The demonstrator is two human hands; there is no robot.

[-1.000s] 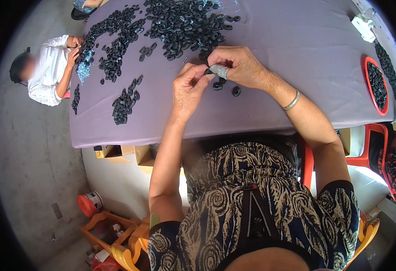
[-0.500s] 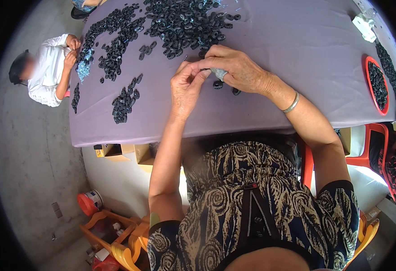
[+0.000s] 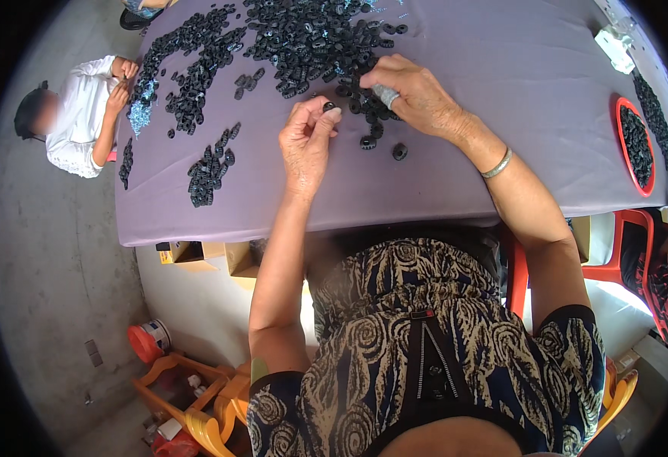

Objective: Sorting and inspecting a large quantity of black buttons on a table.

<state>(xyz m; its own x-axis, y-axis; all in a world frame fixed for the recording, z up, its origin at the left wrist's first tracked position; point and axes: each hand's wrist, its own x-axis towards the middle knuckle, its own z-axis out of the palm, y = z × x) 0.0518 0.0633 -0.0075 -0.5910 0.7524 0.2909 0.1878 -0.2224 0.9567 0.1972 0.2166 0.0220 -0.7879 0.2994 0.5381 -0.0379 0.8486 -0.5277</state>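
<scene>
Upper middle of frame: left hand [image 3: 305, 145] raised over the purple cloth [image 3: 501, 99], its forearm rising from below, close to upright, with a slight lean to the right. Thumb and forefinger pinched together at the tip of the hand; held between them, one small black ring [image 3: 328, 107]. Right hand [image 3: 417, 95] a little higher and to the right, well apart from the left; forearm slants from lower right toward upper left, metal bracelet [image 3: 499, 164] at the wrist. Its fingers are bent and close together, pointing left at the lower right fringe of the big black heap [image 3: 303, 46]; grey wrap [image 3: 385, 94] on one digit. Whether these fingers grip anything: cannot tell, tips overlap dark pieces. Several black rings lie just under the right hand, one loose ring [image 3: 400, 151] lowest. Room: plain cloth spans from the right wrist to the red basin [image 3: 644, 192] at the right, and from the left forearm to the small black cluster [image 3: 210, 175] at the left. Near table edge [image 3: 395, 225] crosses mid-frame as a shallow curve, passing beneath both forearms; the left table edge lies beside a seated co-worker [image 3: 82, 126], upper left.
</scene>
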